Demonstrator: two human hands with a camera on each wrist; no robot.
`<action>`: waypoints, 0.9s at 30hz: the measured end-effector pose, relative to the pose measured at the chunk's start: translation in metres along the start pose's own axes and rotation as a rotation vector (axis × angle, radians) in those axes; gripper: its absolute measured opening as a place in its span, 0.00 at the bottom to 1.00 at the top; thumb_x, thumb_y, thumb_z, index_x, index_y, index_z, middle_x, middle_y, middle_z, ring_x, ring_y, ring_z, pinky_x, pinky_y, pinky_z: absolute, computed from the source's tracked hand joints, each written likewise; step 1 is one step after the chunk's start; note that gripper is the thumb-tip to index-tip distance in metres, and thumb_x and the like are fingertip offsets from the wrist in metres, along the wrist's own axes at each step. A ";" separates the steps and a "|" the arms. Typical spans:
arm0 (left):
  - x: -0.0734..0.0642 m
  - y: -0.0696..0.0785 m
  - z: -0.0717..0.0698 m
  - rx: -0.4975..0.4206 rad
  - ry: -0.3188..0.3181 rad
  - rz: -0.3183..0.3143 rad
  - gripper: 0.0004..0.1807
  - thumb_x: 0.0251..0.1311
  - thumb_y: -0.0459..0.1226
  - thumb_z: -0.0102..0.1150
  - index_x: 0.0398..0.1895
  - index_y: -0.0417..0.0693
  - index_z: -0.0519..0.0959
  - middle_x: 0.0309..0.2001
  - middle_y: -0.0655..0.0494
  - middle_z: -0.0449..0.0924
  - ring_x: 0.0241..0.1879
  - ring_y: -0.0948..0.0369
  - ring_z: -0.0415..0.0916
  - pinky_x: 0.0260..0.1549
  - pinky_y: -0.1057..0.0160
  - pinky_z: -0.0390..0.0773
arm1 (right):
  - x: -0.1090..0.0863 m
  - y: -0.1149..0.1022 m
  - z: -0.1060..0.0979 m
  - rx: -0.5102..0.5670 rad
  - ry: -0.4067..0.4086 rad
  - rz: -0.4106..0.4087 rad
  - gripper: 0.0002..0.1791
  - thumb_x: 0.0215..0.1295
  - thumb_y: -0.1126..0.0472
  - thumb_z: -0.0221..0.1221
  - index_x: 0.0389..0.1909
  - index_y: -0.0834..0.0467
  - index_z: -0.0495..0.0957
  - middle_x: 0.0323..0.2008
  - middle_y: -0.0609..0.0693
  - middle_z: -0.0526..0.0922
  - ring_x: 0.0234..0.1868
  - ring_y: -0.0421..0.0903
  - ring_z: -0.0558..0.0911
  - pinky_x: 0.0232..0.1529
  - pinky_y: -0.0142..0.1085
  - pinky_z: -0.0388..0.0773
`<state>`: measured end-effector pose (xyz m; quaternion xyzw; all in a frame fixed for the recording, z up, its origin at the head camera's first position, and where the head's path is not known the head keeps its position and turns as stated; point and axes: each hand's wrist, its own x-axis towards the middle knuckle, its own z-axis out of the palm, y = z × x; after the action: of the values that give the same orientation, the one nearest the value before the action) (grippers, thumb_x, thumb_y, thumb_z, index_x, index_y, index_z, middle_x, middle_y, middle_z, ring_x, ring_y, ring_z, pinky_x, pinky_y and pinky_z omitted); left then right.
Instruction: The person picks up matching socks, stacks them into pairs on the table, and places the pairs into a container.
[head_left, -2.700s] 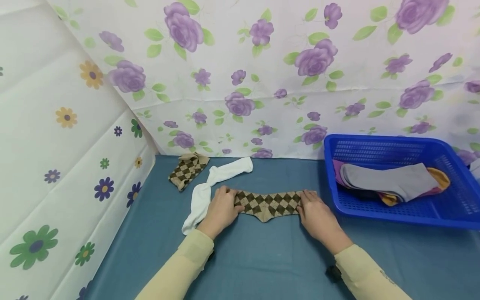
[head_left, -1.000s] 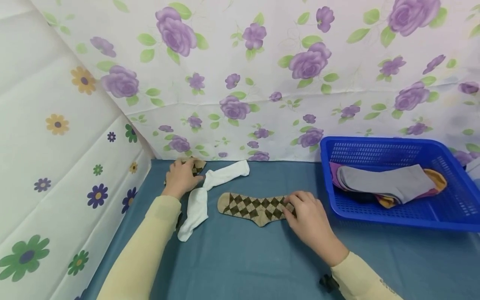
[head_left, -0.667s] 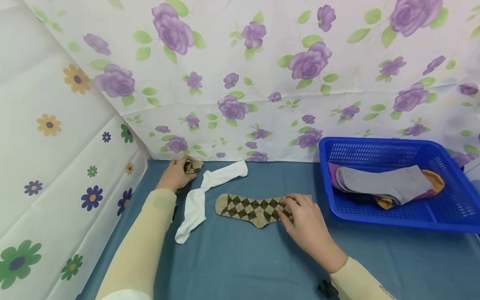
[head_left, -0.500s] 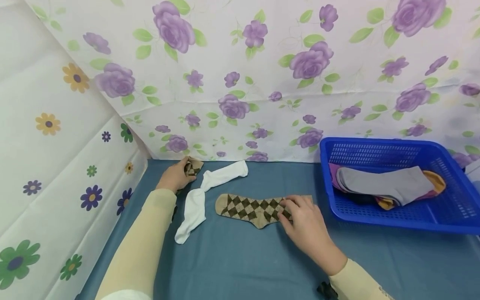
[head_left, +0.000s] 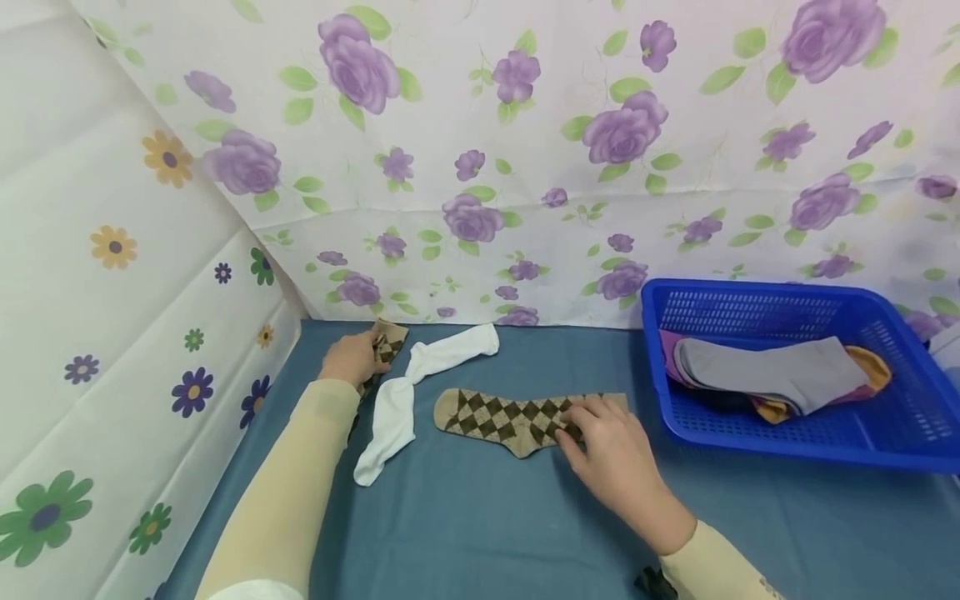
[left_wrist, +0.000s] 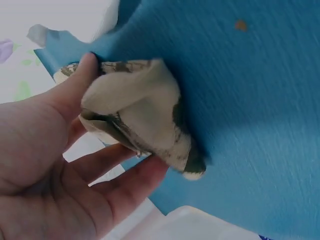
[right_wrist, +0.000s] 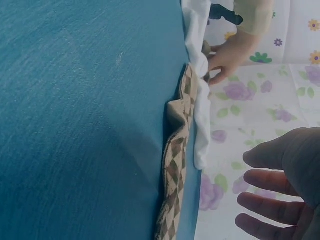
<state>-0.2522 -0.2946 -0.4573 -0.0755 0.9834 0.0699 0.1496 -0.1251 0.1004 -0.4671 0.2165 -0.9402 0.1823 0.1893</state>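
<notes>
A tan-and-brown argyle sock (head_left: 495,415) lies flat on the blue cloth, toe to the left. Over its cuff end hovers my right hand (head_left: 618,454), fingers loosely bent; the right wrist view shows those fingers (right_wrist: 270,205) spread and clear of the sock. At the far left my left hand (head_left: 348,360) grips a second argyle sock (head_left: 390,340). Seen from the left wrist, that sock (left_wrist: 145,105) is bunched and folded, with the thumb on one side and the fingers beneath. Between the two argyle socks lies white sock fabric (head_left: 452,346), bent at an angle.
A blue plastic basket (head_left: 795,450) stands at the right, holding a grey sock (head_left: 772,367) on top of purple, yellow and dark ones. Flowered sheets (head_left: 555,150) rise behind and at the left of the blue cloth (head_left: 480,525).
My left hand has left the flat argyle sock, reached to the far left and taken hold of the second one, shifting it slightly. The right hand has lifted its fingers off the flat sock.
</notes>
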 end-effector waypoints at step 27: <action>-0.053 0.052 -0.016 -0.059 0.392 0.244 0.20 0.68 0.36 0.44 0.62 0.54 0.69 0.47 0.47 0.80 0.32 0.53 0.80 0.26 0.54 0.77 | 0.004 -0.001 -0.017 0.127 -0.080 0.094 0.15 0.58 0.49 0.63 0.45 0.47 0.79 0.39 0.44 0.83 0.33 0.40 0.80 0.29 0.36 0.76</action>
<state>-0.2155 -0.2400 -0.4199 0.0277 0.9930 0.1004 -0.0563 -0.1231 0.1054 -0.4501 0.1911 -0.9427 0.2415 0.1286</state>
